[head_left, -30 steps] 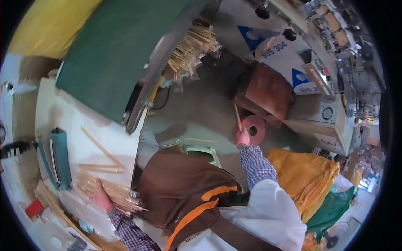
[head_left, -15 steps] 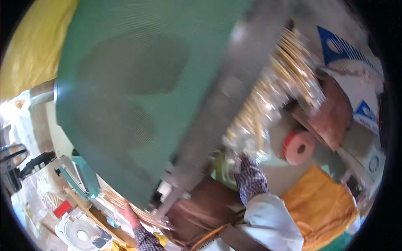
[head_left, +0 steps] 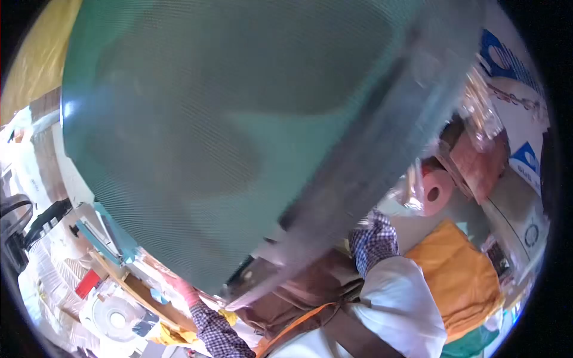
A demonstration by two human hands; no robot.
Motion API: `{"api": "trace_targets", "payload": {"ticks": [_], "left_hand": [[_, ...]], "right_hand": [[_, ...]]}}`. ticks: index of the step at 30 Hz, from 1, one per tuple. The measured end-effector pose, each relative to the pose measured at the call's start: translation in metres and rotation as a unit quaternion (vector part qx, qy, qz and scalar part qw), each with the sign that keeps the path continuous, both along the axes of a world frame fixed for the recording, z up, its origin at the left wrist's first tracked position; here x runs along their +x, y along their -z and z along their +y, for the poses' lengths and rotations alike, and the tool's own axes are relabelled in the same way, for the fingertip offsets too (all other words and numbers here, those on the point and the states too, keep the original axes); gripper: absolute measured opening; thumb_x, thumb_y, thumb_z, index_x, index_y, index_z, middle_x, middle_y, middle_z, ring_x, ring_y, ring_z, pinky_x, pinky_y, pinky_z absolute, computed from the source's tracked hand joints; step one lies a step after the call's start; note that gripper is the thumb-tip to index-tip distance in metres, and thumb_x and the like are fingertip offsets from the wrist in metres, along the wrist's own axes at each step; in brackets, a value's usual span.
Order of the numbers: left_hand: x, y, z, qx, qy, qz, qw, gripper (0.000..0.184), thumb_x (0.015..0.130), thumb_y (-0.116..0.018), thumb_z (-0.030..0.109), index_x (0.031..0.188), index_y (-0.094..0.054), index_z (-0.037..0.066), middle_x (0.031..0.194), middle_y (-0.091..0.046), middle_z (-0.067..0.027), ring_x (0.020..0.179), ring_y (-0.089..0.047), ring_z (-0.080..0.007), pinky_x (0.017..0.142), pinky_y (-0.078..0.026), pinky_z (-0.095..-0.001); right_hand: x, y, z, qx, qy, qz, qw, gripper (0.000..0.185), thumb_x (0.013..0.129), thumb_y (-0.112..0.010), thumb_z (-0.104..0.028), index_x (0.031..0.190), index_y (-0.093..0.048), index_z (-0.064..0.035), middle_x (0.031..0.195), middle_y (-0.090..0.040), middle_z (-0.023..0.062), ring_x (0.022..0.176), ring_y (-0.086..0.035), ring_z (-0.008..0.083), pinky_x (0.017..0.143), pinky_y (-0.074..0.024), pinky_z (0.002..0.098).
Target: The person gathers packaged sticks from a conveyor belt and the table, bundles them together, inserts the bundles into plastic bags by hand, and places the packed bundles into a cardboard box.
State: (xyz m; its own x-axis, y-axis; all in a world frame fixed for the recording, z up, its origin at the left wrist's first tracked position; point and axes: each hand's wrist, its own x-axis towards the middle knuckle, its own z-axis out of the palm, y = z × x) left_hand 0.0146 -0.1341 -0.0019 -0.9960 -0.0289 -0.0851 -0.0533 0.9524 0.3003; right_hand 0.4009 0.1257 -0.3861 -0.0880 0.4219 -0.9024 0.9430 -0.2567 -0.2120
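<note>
In the head view, a green panel (head_left: 239, 119) with a dark edge covers much of the scene. The left hand (head_left: 181, 289) is at its near left edge; its fingers are blurred and partly hidden, so I cannot tell how open they are or what they hold. The right sleeve (head_left: 375, 241) runs up behind the panel's edge, hiding the right hand, its fingers' opening and any grip. Bagged sticks (head_left: 481, 113) show at far right, above the pink roll (head_left: 437, 191).
</note>
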Motion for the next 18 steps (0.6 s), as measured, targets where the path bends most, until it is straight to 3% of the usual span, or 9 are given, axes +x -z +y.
{"api": "trace_targets", "payload": {"ticks": [4, 5, 6, 9, 15, 16, 18], "left_hand": [[-0.02, 0.008, -0.038, 0.081, 0.036, -0.046, 0.995, 0.085, 0.082, -0.06, 0.037, 0.145, -0.014, 0.002, 0.148, -0.017, -0.0207, 0.134, -0.023, -0.0312, 0.112, -0.018, -0.039], [0.0, -0.004, 0.003, 0.046, 0.05, -0.016, 0.998, 0.086, 0.081, -0.062, 0.038, 0.145, -0.015, 0.002, 0.148, -0.018, -0.0211, 0.133, -0.024, -0.0319, 0.111, -0.019, -0.0394], [0.016, -0.012, 0.054, 0.051, -0.003, 0.012, 0.999, 0.089, 0.08, -0.063, 0.04, 0.145, -0.016, 0.002, 0.147, -0.019, -0.0217, 0.132, -0.025, -0.0326, 0.111, -0.02, -0.0407], [0.016, -0.01, 0.057, 0.055, 0.016, 0.018, 0.998, 0.088, 0.079, -0.067, 0.037, 0.144, -0.019, 0.003, 0.144, -0.023, -0.0232, 0.131, -0.027, -0.0343, 0.11, -0.022, -0.0421], [0.017, -0.021, 0.07, -0.075, 0.003, 0.042, 0.996, 0.092, 0.072, -0.072, 0.041, 0.143, -0.025, 0.006, 0.14, -0.028, -0.0271, 0.128, -0.031, -0.0395, 0.105, -0.029, -0.045], [0.018, -0.018, 0.07, -0.084, -0.001, 0.065, 0.994, 0.098, 0.069, -0.072, 0.052, 0.142, -0.026, 0.007, 0.138, -0.029, -0.0292, 0.127, -0.031, -0.0421, 0.104, -0.029, -0.0477], [0.017, -0.014, 0.063, -0.067, -0.004, 0.074, 0.995, 0.102, 0.067, -0.069, 0.059, 0.142, -0.026, 0.006, 0.138, -0.028, -0.0301, 0.127, -0.031, -0.0432, 0.104, -0.029, -0.0493]], "right_hand": [[-0.013, -0.019, -0.002, -0.003, -0.002, 0.016, 1.0, 0.027, 0.086, -0.051, -0.027, 0.089, -0.061, -0.003, 0.081, -0.063, 0.0161, 0.075, -0.062, 0.0278, 0.064, -0.0493, 0.0395], [-0.018, -0.02, -0.002, -0.005, -0.008, 0.02, 1.0, 0.027, 0.087, -0.05, -0.028, 0.089, -0.061, -0.0031, 0.081, -0.063, 0.0159, 0.075, -0.062, 0.0276, 0.064, -0.0493, 0.0394], [-0.029, -0.022, -0.006, -0.005, -0.02, 0.031, 0.999, 0.027, 0.087, -0.05, -0.028, 0.089, -0.061, -0.0032, 0.081, -0.063, 0.0157, 0.075, -0.062, 0.0274, 0.064, -0.0493, 0.0392], [-0.058, -0.019, -0.003, 0.004, -0.059, 0.049, 0.997, 0.028, 0.087, -0.05, -0.028, 0.089, -0.061, -0.0033, 0.081, -0.063, 0.0151, 0.074, -0.062, 0.0268, 0.063, -0.0493, 0.0389], [-0.109, 0.016, 0.018, 0.044, -0.156, 0.043, 0.986, 0.029, 0.088, -0.049, -0.03, 0.09, -0.061, -0.0037, 0.081, -0.063, 0.014, 0.073, -0.062, 0.0255, 0.062, -0.0492, 0.0381], [-0.111, 0.021, 0.021, 0.048, -0.169, 0.035, 0.984, 0.029, 0.089, -0.048, -0.03, 0.09, -0.062, -0.0038, 0.081, -0.063, 0.0138, 0.073, -0.062, 0.0253, 0.062, -0.0492, 0.038], [-0.112, 0.031, 0.028, 0.054, -0.189, 0.023, 0.98, 0.03, 0.089, -0.048, -0.03, 0.09, -0.062, -0.0039, 0.081, -0.063, 0.0134, 0.072, -0.062, 0.0249, 0.061, -0.0492, 0.0378]]}}
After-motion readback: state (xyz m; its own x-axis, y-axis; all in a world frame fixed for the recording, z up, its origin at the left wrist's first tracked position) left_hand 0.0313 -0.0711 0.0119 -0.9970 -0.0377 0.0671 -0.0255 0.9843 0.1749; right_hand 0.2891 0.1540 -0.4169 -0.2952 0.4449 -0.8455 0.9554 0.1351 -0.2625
